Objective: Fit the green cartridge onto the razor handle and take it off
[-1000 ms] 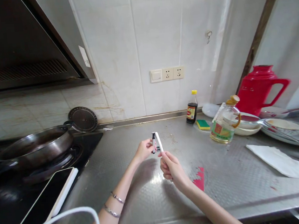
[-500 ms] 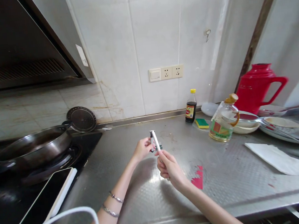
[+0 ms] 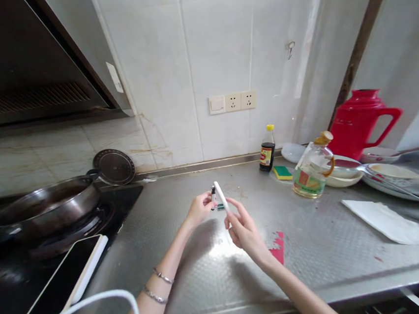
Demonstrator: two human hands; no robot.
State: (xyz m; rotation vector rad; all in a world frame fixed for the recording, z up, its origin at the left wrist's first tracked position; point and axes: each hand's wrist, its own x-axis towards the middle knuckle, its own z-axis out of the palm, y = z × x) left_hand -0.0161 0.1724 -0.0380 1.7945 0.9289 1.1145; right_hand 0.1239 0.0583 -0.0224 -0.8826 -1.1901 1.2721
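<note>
My right hand [image 3: 247, 232] is closed round a slim white curved rod-like thing [image 3: 220, 195], its upper end leaning left. The index finger lies along it. To the left, my left hand [image 3: 201, 208] pinches a small upright black-and-pale piece [image 3: 214, 197] between thumb and fingertips. The white rod's tip is beside this piece; whether they touch or join, I cannot tell. A small dark green bit [image 3: 220, 206] shows between the hands, partly hidden. Both hands are above the steel counter [image 3: 192, 287].
Left are a pan [image 3: 47, 207] on the hob and a phone [image 3: 64, 282] with a white cable [image 3: 97, 295]. Right are a soy sauce bottle [image 3: 266, 150], a sponge [image 3: 282, 172], an oil jug [image 3: 311, 172], a red thermos [image 3: 358, 123], dishes [image 3: 412, 182], white paper [image 3: 392, 223] and a red scrap [image 3: 278, 248].
My right hand has shifted slightly right and its fingers have loosened and turned on the white rod, which now shows a curved side. The left hand has barely moved.
</note>
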